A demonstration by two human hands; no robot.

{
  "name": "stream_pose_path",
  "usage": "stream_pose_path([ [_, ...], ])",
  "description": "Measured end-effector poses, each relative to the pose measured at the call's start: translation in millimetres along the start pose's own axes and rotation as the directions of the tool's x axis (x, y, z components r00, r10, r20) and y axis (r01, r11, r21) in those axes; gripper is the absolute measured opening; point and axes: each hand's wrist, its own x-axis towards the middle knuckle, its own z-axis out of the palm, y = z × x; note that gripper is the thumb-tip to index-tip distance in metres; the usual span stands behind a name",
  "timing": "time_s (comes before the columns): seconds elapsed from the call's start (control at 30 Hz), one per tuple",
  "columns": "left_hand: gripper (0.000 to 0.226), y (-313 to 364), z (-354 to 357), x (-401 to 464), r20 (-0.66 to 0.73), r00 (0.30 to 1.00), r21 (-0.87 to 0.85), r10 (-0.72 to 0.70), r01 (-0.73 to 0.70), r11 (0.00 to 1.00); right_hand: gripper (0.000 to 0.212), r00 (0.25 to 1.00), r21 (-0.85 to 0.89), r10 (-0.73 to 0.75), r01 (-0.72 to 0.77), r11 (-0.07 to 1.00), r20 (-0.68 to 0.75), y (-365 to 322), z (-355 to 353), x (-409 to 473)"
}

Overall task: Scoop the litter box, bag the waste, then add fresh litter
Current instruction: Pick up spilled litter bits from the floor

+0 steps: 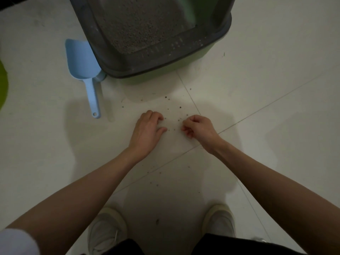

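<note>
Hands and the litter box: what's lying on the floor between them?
In the head view, only scattered litter granules on bare white tile lie between the hands (left hand, right hand) and the litter box.

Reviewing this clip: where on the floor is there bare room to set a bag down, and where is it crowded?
Free: the tiles right of the litter box and beyond the right hand; also the floor left of the blue scoop. Crowded: the patch between the box and the shoes, taken by both hands, left hand included, and scattered litter grains.
</note>
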Motion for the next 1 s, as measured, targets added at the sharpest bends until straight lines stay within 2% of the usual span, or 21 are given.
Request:
stream_pose_path([
  [0.07,0.025,2,-1,6,0.007,0.999,0.025,0.052,-0.052,0.998,0.022,1.000,0.097,0.007,-0.008,0.995,0.005,-3,-2,-1],
  [0.13,0.026,4,-1,13,0.015,0.998,0.038,0.057,-0.058,0.998,0.023,1.000,0.073,0.002,-0.003,0.997,0.013,-4,-2,0],
  [0.2,0.025,7,0,20,0.002,1.000,0.019,-0.008,0.008,1.000,0.024,1.000,-0.090,-0.025,0.025,0.996,0.001,-4,1,0],
  [0.23,0.023,9,-1,24,0.000,0.999,0.011,-0.051,0.051,0.999,0.024,0.998,-0.228,-0.065,0.061,0.972,-0.007,-3,2,0],
  [0.33,0.018,13,-2,31,0.015,0.993,0.025,-0.115,0.115,0.993,0.009,0.975,-0.604,-0.214,0.208,0.769,0.064,1,11,1],
  [0.4,0.019,12,-3,32,0.043,0.996,0.081,-0.078,0.074,0.994,0.018,0.962,-0.699,-0.238,0.263,0.665,0.135,5,17,2],
  [0.5,0.020,6,-4,30,0.101,0.995,0.209,0.012,-0.033,0.977,0.021,0.950,-0.762,-0.273,0.290,0.579,0.154,7,22,7],
  [0.57,0.017,5,-8,29,0.069,0.998,0.146,0.002,-0.012,0.989,0.019,0.944,-0.788,-0.292,0.294,0.542,0.151,7,24,10],
  [0.63,0.009,9,-18,28,0.030,0.991,-0.099,-0.134,0.136,0.986,0.019,0.941,-0.795,-0.301,0.300,0.527,0.155,6,23,12],
  [0.67,0.006,12,-23,27,0.051,0.973,-0.288,-0.225,0.230,0.930,0.018,0.940,-0.779,-0.308,0.301,0.550,0.146,5,22,12],
  [0.7,0.005,15,-28,25,0.098,0.951,-0.479,-0.294,0.304,0.824,0.017,0.946,-0.733,-0.305,0.285,0.617,0.111,5,19,11],
  [0.73,0.007,17,-31,22,0.155,0.931,-0.619,-0.330,0.352,0.702,0.014,0.961,-0.629,-0.271,0.245,0.738,0.057,4,14,10],
  [0.77,0.009,19,-33,19,0.215,0.915,-0.707,-0.342,0.388,0.592,0.015,0.981,-0.443,-0.193,0.178,0.879,0.013,2,8,9],
  [0.8,0.011,20,-33,16,0.274,0.897,-0.758,-0.348,0.424,0.495,0.018,0.996,-0.187,-0.087,0.088,0.978,0.011,-1,1,6],
  [0.83,0.015,19,-30,14,0.326,0.875,-0.781,-0.359,0.463,0.419,0.021,0.998,0.084,0.004,-0.009,0.996,0.064,-4,-6,3],
  [0.87,0.020,20,-29,13,0.360,0.852,-0.776,-0.382,0.500,0.384,0.023,0.990,0.287,0.052,-0.088,0.954,0.131,-6,-13,1],
  [0.9,0.025,19,-26,14,0.368,0.832,-0.749,-0.414,0.529,0.398,0.026,0.982,0.395,0.067,-0.133,0.909,0.178,-8,-20,0],
  [0.93,0.027,18,-24,16,0.356,0.823,-0.704,-0.441,0.547,0.453,0.028,0.977,0.437,0.064,-0.148,0.887,0.202,-9,-25,-1],
  [1.0,0.026,16,-22,17,0.298,0.836,-0.566,-0.460,0.543,0.620,0.027,0.982,0.388,0.037,-0.108,0.915,0.185,-12,-27,0],
])
